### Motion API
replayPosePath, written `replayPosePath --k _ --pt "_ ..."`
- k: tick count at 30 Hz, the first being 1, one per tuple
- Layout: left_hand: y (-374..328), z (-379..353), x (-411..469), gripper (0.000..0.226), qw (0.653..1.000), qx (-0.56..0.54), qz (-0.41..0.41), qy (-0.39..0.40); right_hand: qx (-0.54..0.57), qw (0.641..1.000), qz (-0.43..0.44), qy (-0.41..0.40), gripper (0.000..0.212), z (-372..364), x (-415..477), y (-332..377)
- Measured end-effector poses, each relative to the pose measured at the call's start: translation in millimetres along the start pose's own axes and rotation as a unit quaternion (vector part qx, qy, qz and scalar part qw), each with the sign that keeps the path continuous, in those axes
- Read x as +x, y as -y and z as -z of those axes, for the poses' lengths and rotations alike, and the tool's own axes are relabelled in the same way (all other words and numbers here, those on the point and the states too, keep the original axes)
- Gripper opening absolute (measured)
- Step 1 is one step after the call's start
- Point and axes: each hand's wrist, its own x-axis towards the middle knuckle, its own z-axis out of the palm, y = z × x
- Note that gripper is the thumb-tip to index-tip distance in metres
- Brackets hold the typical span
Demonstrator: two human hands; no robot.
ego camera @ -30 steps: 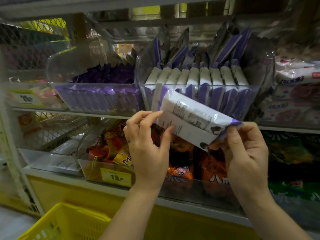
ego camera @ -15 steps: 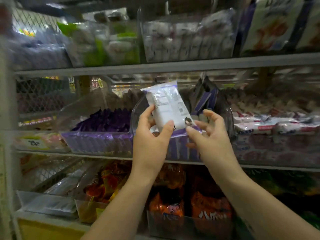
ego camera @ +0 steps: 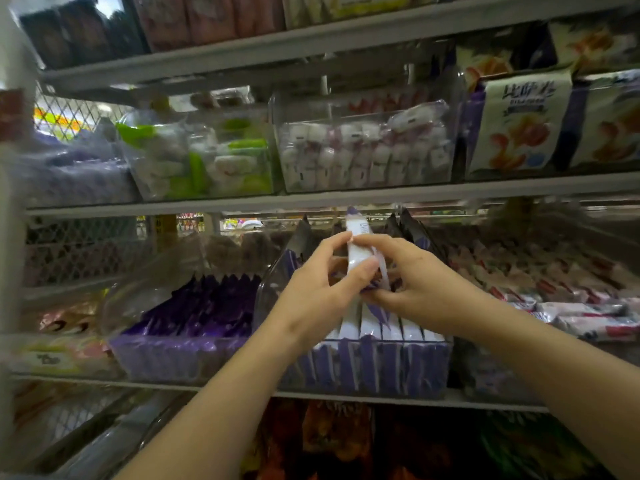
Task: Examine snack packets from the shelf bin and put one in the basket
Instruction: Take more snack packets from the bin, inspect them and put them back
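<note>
Head | packet (ego camera: pixel 357 237) white, purple-edged, upright | left hand (ego camera: pixel 320 294), right hand (ego camera: pixel 424 282) pinching

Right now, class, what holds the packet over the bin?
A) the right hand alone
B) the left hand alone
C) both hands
C: the left hand and the right hand both pinch the packet, which stands upright over the bin.

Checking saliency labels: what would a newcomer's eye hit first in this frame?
Dead centre, the left hand and right hand pinch a white-and-purple snack packet edge-on above the clear bin of matching packets on the middle shelf. Upper right, a white bag with orange print stands out.
</note>
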Motion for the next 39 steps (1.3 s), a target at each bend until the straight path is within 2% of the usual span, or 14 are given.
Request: replayPosePath --k 3,5,7,9,12,15,18,20,22,25,28,33,39 --pt "3 3 14 0.043 0.997 -0.039 -0.012 0.067 0.116 0.993 -0.026 0.003 0.064 5 7 -11" --pt "5 7 28 0.039 0.997 -0.007 -0.03 0.076 0.176 0.984 -0.035 -0.003 0.058 6 11 -17" --pt "8 13 44 0.041 0.993 0.085 -0.054 0.07 0.227 0.973 -0.045 -0.011 0.053 6 16 -21" --pt "11 20 61 0.042 0.974 0.208 -0.066 0.063 0.25 0.966 -0.056 -0.013 0.053 4 21 -23" --pt "21 27 82 0.034 0.92 0.375 -0.049 0.101 0.227 0.972 -0.055 -0.013 0.056 -4 28 -24" --pt "30 31 97 0.039 0.846 0.505 -0.032 0.166 0.165 0.985 -0.044 0.0 0.059 -13 33 -25" --pt "36 36 108 0.052 0.753 0.625 -0.078 0.191 0.13 0.991 -0.027 0.004 0.061 -21 37 -27" --pt "39 42 113 0.051 0.717 0.664 -0.086 0.194 0.14 0.99 -0.03 0.011 0.061 -24 39 -28" --pt "44 54 118 0.046 0.72 0.667 -0.071 0.181 0.139 0.99 -0.031 0.013 0.059 -27 43 -29" --pt "57 70 121 0.038 0.767 0.622 -0.061 0.146 0.129 0.99 -0.052 0.031 0.056 -34 51 -26" --pt "72 73 119 0.041 0.8 0.583 -0.046 0.136 0.064 0.994 -0.087 0.022 0.038 -43 68 -23" --pt "85 72 123 0.044 0.821 0.559 -0.053 0.109 -0.114 0.987 -0.113 0.004 0.039 -51 110 -26" --pt "92 73 124 0.048 0.833 0.541 -0.047 0.1 -0.133 0.985 -0.053 0.098 0.044 -54 139 -35"
